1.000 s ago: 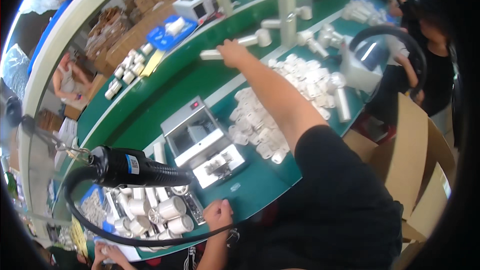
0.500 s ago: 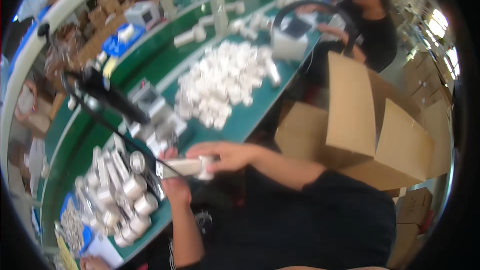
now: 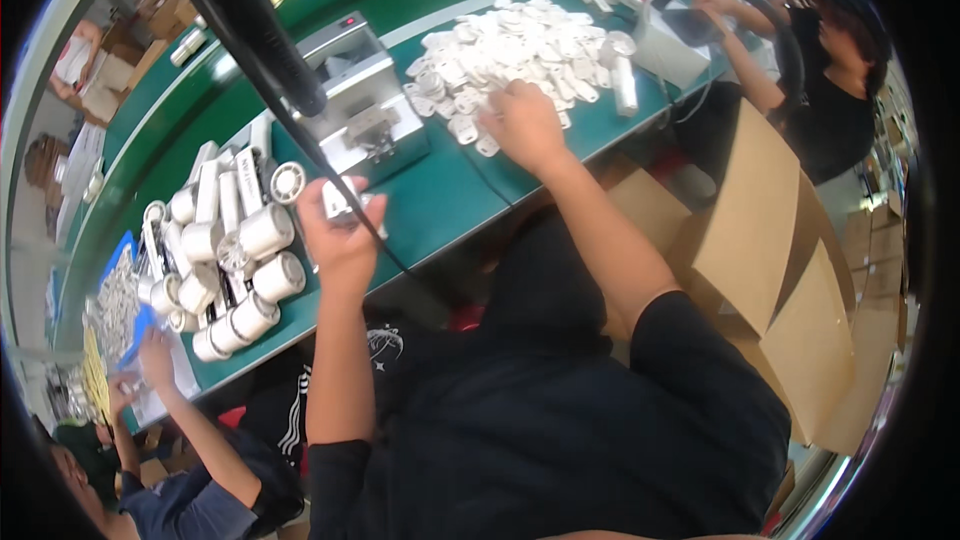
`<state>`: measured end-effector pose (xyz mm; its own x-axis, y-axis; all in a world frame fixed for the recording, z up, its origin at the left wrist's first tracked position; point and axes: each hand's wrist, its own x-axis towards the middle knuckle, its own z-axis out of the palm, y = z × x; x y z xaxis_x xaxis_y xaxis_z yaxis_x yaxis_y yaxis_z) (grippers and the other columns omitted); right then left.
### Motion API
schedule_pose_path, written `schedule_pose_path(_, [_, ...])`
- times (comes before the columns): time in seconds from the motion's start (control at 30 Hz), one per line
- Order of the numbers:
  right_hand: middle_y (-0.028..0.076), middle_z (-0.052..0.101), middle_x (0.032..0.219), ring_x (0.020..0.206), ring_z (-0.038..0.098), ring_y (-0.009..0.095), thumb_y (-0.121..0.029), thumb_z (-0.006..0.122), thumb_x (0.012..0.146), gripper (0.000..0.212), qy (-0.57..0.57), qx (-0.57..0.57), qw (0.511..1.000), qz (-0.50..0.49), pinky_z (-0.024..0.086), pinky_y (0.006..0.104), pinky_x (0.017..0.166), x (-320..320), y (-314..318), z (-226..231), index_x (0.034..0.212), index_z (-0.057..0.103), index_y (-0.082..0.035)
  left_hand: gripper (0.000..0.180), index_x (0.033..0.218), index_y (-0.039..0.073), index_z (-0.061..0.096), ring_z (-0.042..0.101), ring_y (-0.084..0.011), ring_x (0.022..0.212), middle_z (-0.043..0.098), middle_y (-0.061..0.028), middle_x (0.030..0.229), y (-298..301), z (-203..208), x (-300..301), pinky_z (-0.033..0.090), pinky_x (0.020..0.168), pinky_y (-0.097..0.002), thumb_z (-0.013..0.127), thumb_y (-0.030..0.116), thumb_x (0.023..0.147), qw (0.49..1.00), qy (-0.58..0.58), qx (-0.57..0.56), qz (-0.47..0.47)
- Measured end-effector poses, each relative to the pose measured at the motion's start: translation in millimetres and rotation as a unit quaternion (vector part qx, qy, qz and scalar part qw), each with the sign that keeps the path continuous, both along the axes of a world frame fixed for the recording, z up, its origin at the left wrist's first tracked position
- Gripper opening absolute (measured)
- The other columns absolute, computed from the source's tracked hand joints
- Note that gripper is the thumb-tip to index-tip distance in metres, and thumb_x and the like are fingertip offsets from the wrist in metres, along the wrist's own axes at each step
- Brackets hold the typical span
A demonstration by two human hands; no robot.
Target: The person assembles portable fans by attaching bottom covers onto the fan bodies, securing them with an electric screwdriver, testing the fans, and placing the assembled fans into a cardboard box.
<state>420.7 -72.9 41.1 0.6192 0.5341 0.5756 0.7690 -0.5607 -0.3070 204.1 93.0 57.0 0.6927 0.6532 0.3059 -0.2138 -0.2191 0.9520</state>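
My left hand (image 3: 342, 240) is closed around a white plastic housing (image 3: 338, 202). Its squared end shows between thumb and fingers, while my palm hides the rest. Farther right, my right hand (image 3: 526, 128) reaches to the near edge of a heap of small flat white plastic pieces (image 3: 520, 45). The fingers of that hand are bent down among the pieces, and whatever they pinch is hidden. Between the hands stands a silver metal bench device (image 3: 375, 125). Left of my left hand lies a pile of white round-headed units with handles (image 3: 235, 240).
A black arm (image 3: 250, 30) and cable cross above the green table (image 3: 450, 190). Open cardboard boxes (image 3: 745, 230) stand at my right. One co-worker (image 3: 835, 80) sits at far right, another (image 3: 200, 470) at lower left near a blue tray of small parts (image 3: 125, 285).
Both hands were on the white housing; my right hand has let go and moved right to the heap of flat pieces. My left hand still holds the housing. The view has shifted.
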Motion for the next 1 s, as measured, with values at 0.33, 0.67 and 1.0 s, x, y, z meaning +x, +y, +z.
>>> schedule_pose_path(0.33, [0.008,0.056,0.087,0.075,0.058,0.019,-0.007,0.059,0.086,0.018,0.181,0.178,0.966,0.045,0.047,0.0291,0.065,-12.5,11.3,40.1,0.102,0.066,-0.002,0.045,0.118,0.006,0.044,0.052,-0.0125,0.085,0.052,-0.0059,0.098,-2.2,7.3,15.9,0.045,0.074,-0.0254,0.066,0.005,0.079,0.998,-0.037,0.037,-0.023])
schedule_pose_path(0.67, [-0.002,0.050,0.066,0.057,0.053,0.006,-0.013,0.066,0.083,0.026,0.496,0.153,0.780,0.350,0.042,0.0213,0.050,-94.1,78.0,75.3,0.104,0.058,0.000,0.071,0.136,0.001,0.019,0.054,-0.0189,0.096,0.042,-0.0150,0.120,-2.2,12.3,5.8,0.048,0.078,-0.0307,0.060,0.035,0.088,0.993,-0.036,0.033,-0.110])
schedule_pose_path(1.0, [0.001,0.052,0.072,0.064,0.048,0.009,-0.024,0.070,0.079,0.031,0.206,0.371,0.867,0.263,0.041,0.0235,0.055,-73.8,104.4,124.7,0.096,0.060,0.000,0.056,0.129,0.000,0.035,0.052,-0.0265,0.101,0.048,-0.0187,0.116,9.7,2.4,4.9,0.043,0.086,-0.0335,0.055,0.034,0.089,0.991,-0.036,0.105,-0.069])
